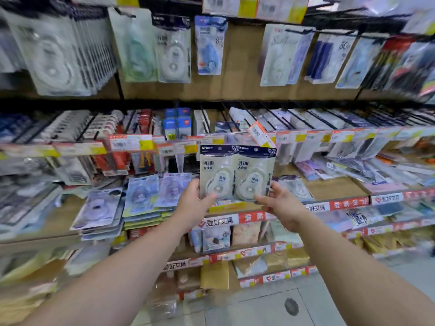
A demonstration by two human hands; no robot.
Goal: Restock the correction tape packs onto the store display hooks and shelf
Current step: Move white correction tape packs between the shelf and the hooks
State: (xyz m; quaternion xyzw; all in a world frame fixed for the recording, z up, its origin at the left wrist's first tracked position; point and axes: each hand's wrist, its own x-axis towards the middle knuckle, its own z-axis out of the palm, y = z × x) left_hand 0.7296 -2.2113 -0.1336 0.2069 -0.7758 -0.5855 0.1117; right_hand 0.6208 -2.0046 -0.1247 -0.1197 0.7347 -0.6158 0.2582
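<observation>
Two white correction tape packs with dark header cards stand upright side by side in front of the middle shelf. My left hand pinches the bottom of the left pack. My right hand pinches the bottom corner of the right pack, which slightly overlaps the left one. Behind and above them run black display hooks loaded with hanging packs. Matching white tape packs hang on the top row.
Stacks of flat blister packs lie on the wooden shelf left of my hands. Price tags line the hook ends. Lower tiers hold paper goods behind red label strips. Grey floor lies below.
</observation>
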